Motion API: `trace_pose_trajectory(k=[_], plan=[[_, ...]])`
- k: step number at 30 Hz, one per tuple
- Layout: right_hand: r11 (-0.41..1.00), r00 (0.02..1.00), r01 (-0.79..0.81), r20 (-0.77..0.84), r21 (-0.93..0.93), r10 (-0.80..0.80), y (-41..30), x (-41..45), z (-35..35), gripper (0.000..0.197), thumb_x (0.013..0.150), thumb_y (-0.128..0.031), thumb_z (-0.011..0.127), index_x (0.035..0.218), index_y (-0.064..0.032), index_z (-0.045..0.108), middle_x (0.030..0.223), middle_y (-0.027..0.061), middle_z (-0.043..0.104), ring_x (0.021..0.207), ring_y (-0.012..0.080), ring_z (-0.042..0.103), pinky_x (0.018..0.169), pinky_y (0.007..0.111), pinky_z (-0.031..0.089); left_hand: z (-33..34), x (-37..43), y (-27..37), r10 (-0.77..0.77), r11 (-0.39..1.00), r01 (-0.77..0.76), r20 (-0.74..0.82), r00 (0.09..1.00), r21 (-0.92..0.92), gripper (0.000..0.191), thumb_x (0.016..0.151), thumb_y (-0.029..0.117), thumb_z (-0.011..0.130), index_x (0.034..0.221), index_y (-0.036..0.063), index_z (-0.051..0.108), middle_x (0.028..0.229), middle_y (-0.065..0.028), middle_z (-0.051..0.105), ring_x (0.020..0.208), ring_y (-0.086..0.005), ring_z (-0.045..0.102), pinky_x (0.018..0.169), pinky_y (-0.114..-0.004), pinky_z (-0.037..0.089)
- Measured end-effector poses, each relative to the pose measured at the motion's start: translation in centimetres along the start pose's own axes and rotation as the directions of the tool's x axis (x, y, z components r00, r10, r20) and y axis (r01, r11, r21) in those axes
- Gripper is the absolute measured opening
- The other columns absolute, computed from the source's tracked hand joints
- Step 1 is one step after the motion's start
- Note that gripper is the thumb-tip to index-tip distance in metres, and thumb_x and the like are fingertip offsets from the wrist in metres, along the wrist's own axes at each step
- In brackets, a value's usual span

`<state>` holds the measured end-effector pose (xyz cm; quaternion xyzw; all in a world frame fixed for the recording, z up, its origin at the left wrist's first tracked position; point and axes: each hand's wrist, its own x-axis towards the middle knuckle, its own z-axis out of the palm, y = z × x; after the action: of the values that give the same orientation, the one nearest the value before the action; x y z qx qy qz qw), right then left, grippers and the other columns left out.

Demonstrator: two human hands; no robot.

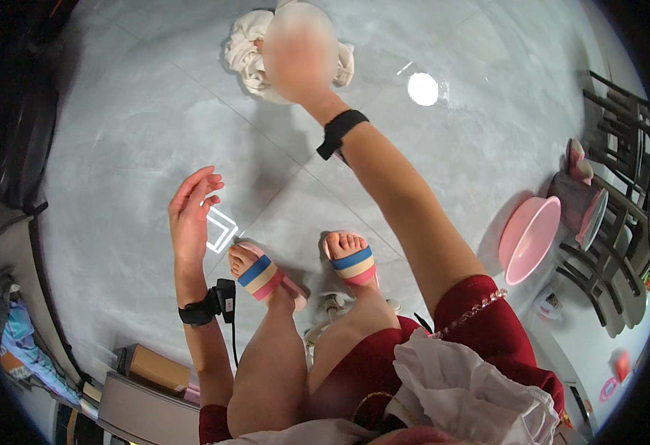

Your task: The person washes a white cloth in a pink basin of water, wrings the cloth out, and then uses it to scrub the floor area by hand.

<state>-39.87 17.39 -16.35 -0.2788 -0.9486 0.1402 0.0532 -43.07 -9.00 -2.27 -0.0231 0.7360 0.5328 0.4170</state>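
Far out in front of me, a bunched white cloth (245, 53) lies on the grey floor. My right hand (300, 61) is stretched over the cloth, but a blurred oval covers it, so its fingers and grip are hidden. Cloth shows on both sides of that blur. My left hand (191, 214) hovers above the floor, nearer my body, with loosely curled, parted fingers and nothing in them. A black strap with a small black device (225, 300) and a cable sits on the left wrist. The right wrist wears a black band (343, 132).
My feet in striped slippers (255, 276) are below, with a caster (333, 303) between them. To the right stand a pink basin (525, 242) and dark chairs (609, 283). At lower left, a cardboard box (158, 370) sits by a grey cabinet (141, 409).
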Motion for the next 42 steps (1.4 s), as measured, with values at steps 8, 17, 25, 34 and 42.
trace_pose_trajectory(k=[8, 17, 25, 34, 42], plan=[[0.958, 0.959, -0.282, -0.021, -0.057, 0.282, 15.2, -15.2, -4.2, 0.064, 0.076, -0.030, 0.066, 0.135, -0.0222, 0.043, 0.145, 0.0142, 0.031, 0.137, 0.0365, 0.020, 0.110, 0.051, 0.016, -0.9, -1.0, -1.0, 0.028, 0.999, -0.025, 0.067, 0.997, -0.033, 0.024, 0.093, 0.013, 0.049, 0.111, 0.0015, 0.061, 0.097, -0.0073, 0.063, 0.092, -0.0155, 0.058, 0.075, -0.028, 0.043], [0.562, 0.574, -0.807, -0.020, -0.182, 0.819, 22.8, -21.8, -3.8, 0.062, 0.082, -0.043, 0.054, 0.138, -0.0229, 0.035, 0.144, 0.0189, 0.030, 0.132, 0.0428, 0.026, 0.107, 0.056, 0.018, -5.0, -2.9, -3.6, -0.077, 0.991, 0.064, -0.110, 0.991, -0.114, 0.025, 0.092, 0.015, 0.049, 0.110, 0.0018, 0.061, 0.100, -0.0082, 0.063, 0.092, -0.0161, 0.059, 0.074, -0.027, 0.044], [0.990, 0.986, -0.139, 0.093, -0.015, 0.139, -5.4, -16.2, 1.0, 0.070, 0.075, -0.036, 0.067, 0.137, -0.0265, 0.039, 0.147, 0.0130, 0.026, 0.137, 0.0438, 0.010, 0.101, 0.068, 0.015, -6.5, -2.8, -4.3, -0.009, 0.982, -0.009, -0.090, 0.996, -0.188, 0.024, 0.092, 0.015, 0.051, 0.109, 0.0028, 0.062, 0.099, -0.0077, 0.064, 0.091, -0.0155, 0.059, 0.074, -0.027, 0.044], [0.817, 0.751, 0.567, 0.341, 0.107, -0.566, -10.4, -8.8, 1.5, 0.073, 0.066, -0.036, 0.072, 0.133, -0.0406, 0.041, 0.146, -0.0027, 0.029, 0.139, 0.0301, 0.014, 0.103, 0.065, 0.021, -7.1, -2.5, -4.8, -0.046, 0.983, 0.033, -0.068, 0.997, -0.180, 0.024, 0.092, 0.014, 0.050, 0.110, 0.0032, 0.061, 0.099, -0.0076, 0.064, 0.092, -0.0153, 0.059, 0.076, -0.027, 0.044], [0.970, 0.987, 0.022, 0.160, -0.242, 0.017, 5.6, -2.8, 2.1, 0.060, 0.084, -0.039, 0.059, 0.139, -0.0339, 0.034, 0.144, 0.0019, 0.036, 0.136, 0.0298, 0.024, 0.110, 0.050, 0.019, -8.5, -2.5, -7.3, -0.066, 0.970, 0.038, -0.110, 0.992, -0.238, 0.025, 0.092, 0.017, 0.050, 0.110, 0.0034, 0.061, 0.100, -0.0079, 0.064, 0.092, -0.0161, 0.060, 0.077, -0.028, 0.045]])
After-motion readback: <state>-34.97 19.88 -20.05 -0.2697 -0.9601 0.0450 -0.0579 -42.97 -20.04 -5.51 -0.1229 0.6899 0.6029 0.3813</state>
